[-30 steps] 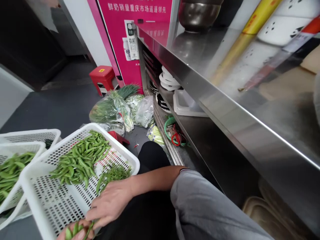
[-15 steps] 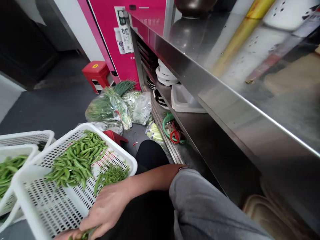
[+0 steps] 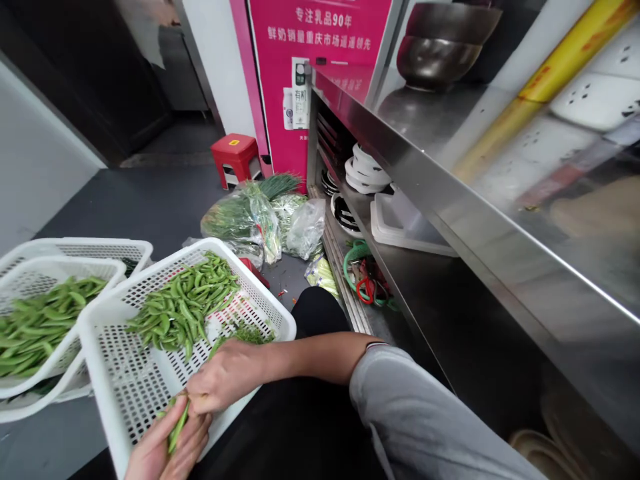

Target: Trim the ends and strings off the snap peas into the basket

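My left hand (image 3: 170, 440) is closed around a few green bean pods (image 3: 179, 427) at the bottom of the view, over the near edge of a white slotted plastic basket (image 3: 265, 291). With its fingers pinched together, my right hand (image 3: 225, 380) meets the upper end of a pod at the left thumb; the exact contact is partly hidden. Inside the basket lies a heap of flat green bean pods (image 3: 185, 310). A smaller pile of thin green trimmings (image 3: 250, 332) sits in the basket's right corner, partly behind my right hand.
Another white basket (image 3: 113, 267) with bean pods stands at left. Bagged greens (image 3: 240, 217) lie on the floor ahead, near a red stool (image 3: 235, 157). A steel counter (image 3: 450, 213) with shelves runs along the right; red-handled scissors (image 3: 367, 291) lie in a green basket (image 3: 349, 263).
The view has shifted, so the baskets and counter appear further right. Both hands have come up more fully into view, with the pods in my left hand now visible.
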### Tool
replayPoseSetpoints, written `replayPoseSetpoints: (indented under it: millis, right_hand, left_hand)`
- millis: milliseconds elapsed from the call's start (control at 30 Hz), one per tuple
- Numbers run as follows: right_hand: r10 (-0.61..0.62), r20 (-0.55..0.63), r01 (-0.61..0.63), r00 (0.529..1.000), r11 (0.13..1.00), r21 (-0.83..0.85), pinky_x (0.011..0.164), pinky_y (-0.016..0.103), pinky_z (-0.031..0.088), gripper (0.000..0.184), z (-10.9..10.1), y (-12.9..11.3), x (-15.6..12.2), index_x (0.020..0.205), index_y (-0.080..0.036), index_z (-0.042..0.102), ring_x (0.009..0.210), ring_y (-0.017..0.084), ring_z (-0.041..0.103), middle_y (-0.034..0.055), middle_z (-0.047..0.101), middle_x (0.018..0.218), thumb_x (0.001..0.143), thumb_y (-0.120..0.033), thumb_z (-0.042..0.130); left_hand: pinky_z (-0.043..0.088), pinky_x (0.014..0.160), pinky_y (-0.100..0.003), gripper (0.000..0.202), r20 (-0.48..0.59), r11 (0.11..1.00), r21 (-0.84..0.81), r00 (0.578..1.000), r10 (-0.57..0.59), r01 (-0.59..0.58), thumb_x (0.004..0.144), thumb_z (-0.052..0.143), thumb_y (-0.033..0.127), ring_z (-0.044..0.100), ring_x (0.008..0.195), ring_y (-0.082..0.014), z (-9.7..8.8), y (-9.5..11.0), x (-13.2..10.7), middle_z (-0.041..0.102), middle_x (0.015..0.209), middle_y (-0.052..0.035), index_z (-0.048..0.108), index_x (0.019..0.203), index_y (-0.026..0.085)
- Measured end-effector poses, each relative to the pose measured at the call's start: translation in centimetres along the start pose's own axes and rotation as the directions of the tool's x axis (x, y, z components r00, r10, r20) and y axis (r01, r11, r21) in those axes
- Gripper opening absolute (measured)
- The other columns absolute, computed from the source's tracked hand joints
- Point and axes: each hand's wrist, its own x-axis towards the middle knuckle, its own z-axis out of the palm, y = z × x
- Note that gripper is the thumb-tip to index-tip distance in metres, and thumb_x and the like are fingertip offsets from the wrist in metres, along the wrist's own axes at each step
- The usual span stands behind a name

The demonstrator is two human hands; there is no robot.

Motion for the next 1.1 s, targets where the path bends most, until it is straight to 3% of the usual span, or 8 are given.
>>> replayPoseSetpoints:
  millis: [200, 400, 567, 733, 867, 933, 1033, 1100]
  right_hand:
    - [-0.071, 0.236, 0.065, 0.969, 0.997, 0.033, 0.053, 0.023, 0.037, 0.034, -1.4, 0.2, 1.2, 0.093, -0.018, 0.053, 0.068, 0.014, 0.059, 0.0036, 0.066, 0.09, 0.093, -0.045, 0.033]
    - [-0.269, 0.436, 0.227, 0.859, 0.963, 0.146, 0.063, 0.019, 0.038, 0.017, -2.4, -0.9, 2.3, 0.091, -0.017, 0.058, 0.069, 0.009, 0.055, 0.0013, 0.065, 0.088, 0.09, -0.023, 0.042]
    - [-0.002, 0.131, 0.004, 0.991, 1.0, -0.021, 0.055, 0.021, 0.033, 0.022, 0.6, -1.2, 3.2, 0.076, -0.018, 0.058, 0.065, 0.01, 0.053, -0.0018, 0.064, 0.076, 0.086, -0.03, 0.042]
    - [0.029, -0.052, -0.037, 0.998, 0.987, -0.157, 0.05, 0.023, 0.028, 0.025, 3.5, -1.6, 3.0, 0.073, -0.017, 0.057, 0.061, 0.012, 0.052, -0.0003, 0.063, 0.072, 0.087, -0.031, 0.04]
    - [0.142, 0.011, -0.138, 0.99, 0.978, -0.153, 0.057, 0.022, 0.031, 0.028, 2.3, -0.6, 1.6, 0.071, -0.017, 0.059, 0.064, 0.012, 0.055, 0.0013, 0.064, 0.072, 0.088, -0.028, 0.04]
    - [0.141, 0.172, -0.119, 0.975, 0.984, -0.129, 0.058, 0.021, 0.032, 0.028, 1.3, 0.8, 1.4, 0.072, -0.017, 0.063, 0.065, 0.012, 0.056, 0.0018, 0.065, 0.072, 0.087, -0.031, 0.043]
    - [0.189, 0.4, -0.165, 0.897, 0.982, -0.092, 0.058, 0.02, 0.034, 0.028, 0.9, 3.1, 2.9, 0.082, -0.02, 0.069, 0.069, 0.014, 0.059, 0.0009, 0.067, 0.074, 0.074, -0.046, 0.062]
    - [0.295, 0.415, -0.285, 0.861, 0.955, -0.088, 0.062, 0.019, 0.037, 0.027, 1.8, 4.5, 5.1, 0.084, -0.021, 0.07, 0.075, 0.014, 0.061, 0.0006, 0.069, 0.079, 0.072, -0.044, 0.065]
  left_hand:
    - [0.023, 0.026, -0.017, 0.038, 0.15, 0.995, -0.092, 0.988, -0.019, 0.033, 0.055, 0.079, 0.037, 0.027, 0.028, -0.0041, -1.9, -0.1, 0.7, 0.034, 0.039, 0.0064, 0.047, 0.057, 0.018]
    - [0.014, 0.03, -0.014, 0.045, 0.324, 0.996, -0.08, 0.946, -0.016, 0.044, 0.056, 0.079, 0.043, 0.023, 0.029, -0.0015, -3.8, -1.1, 1.4, 0.034, 0.035, 0.0062, 0.045, 0.054, 0.015]
    - [0.016, 0.029, -0.013, 0.045, 0.232, 0.977, -0.2, 0.965, 0.124, -0.077, 0.061, 0.075, 0.046, 0.022, 0.029, -0.0011, -2.7, -0.8, 1.5, 0.034, 0.037, 0.0078, 0.043, 0.056, 0.015]
    - [0.024, 0.028, -0.015, 0.04, 0.003, 0.91, -0.336, 0.966, 0.258, -0.242, 0.063, 0.073, 0.044, 0.033, 0.028, -0.0045, -2.7, -0.7, 2.4, 0.044, 0.038, 0.005, 0.046, 0.058, 0.015]
    - [0.031, 0.031, -0.016, 0.031, -0.147, 0.842, -0.413, 0.938, 0.314, -0.346, 0.07, 0.069, 0.041, 0.043, 0.034, -0.0068, -5.2, -0.8, 3.1, 0.054, 0.047, 0.0016, 0.054, 0.067, 0.013]
    - [0.035, 0.033, -0.017, 0.028, -0.172, 0.798, -0.485, 0.934, 0.314, -0.358, 0.071, 0.067, 0.037, 0.047, 0.037, -0.0077, -6.5, -0.9, 3.2, 0.056, 0.049, 0.0007, 0.054, 0.066, 0.013]
    - [0.042, 0.039, -0.019, 0.02, -0.095, 0.766, -0.574, 0.953, 0.289, -0.29, 0.07, 0.066, 0.029, 0.055, 0.046, -0.0116, -7.4, -1.0, 3.2, 0.061, 0.057, -0.0028, 0.056, 0.072, 0.012]
    - [0.043, 0.04, -0.02, 0.019, 0.007, 0.768, -0.6, 0.958, 0.287, -0.226, 0.068, 0.066, 0.024, 0.056, 0.047, -0.0119, -7.4, -1.1, 3.3, 0.062, 0.06, -0.0028, 0.057, 0.08, 0.012]
